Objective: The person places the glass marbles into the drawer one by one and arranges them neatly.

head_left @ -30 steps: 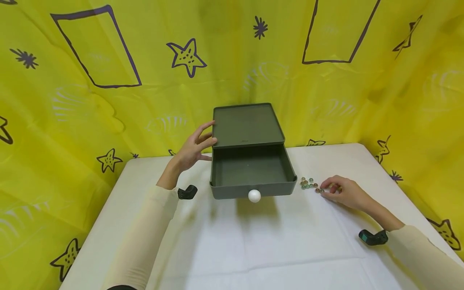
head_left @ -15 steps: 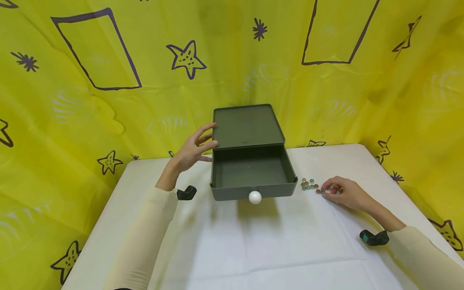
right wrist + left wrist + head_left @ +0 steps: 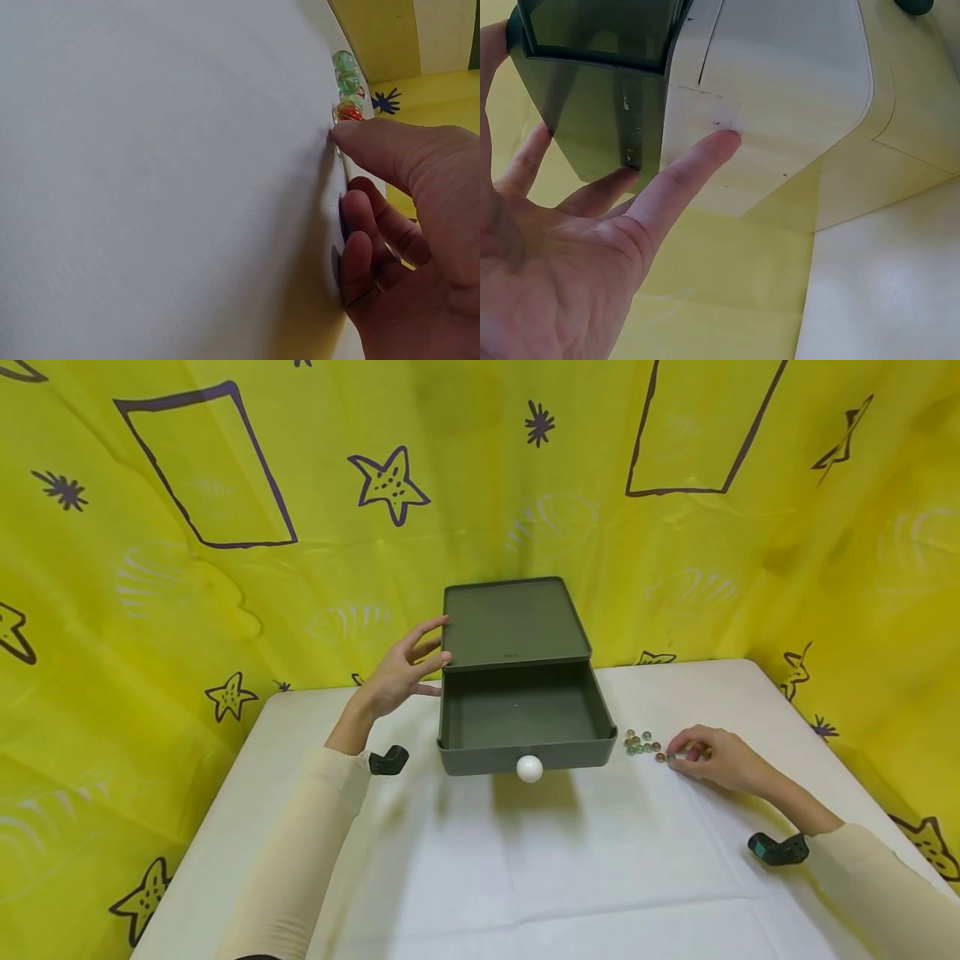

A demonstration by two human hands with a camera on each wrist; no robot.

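Observation:
An olive drawer box [image 3: 517,622] stands at the back of the table, its drawer [image 3: 528,758] pulled out by a white knob [image 3: 529,768]. Nothing is seen inside the drawer. My left hand [image 3: 392,677] rests on the box's left side with fingers spread; in the left wrist view, one finger touches the cream lower section [image 3: 780,90]. Several glass marbles [image 3: 637,742] lie right of the drawer. At the end of their row my right hand [image 3: 716,760] pinches a greenish marble [image 3: 671,757] between thumb and index finger, on the table. The right wrist view hides that marble behind the thumb.
A white cloth covers the table [image 3: 600,868]. Yellow patterned curtains [image 3: 480,468] hang behind and along both sides. In the left wrist view, a dark green knob [image 3: 915,4] shows at the cream section's front.
Neither hand has visibly moved on the box or at the marbles. The head view has shifted slightly.

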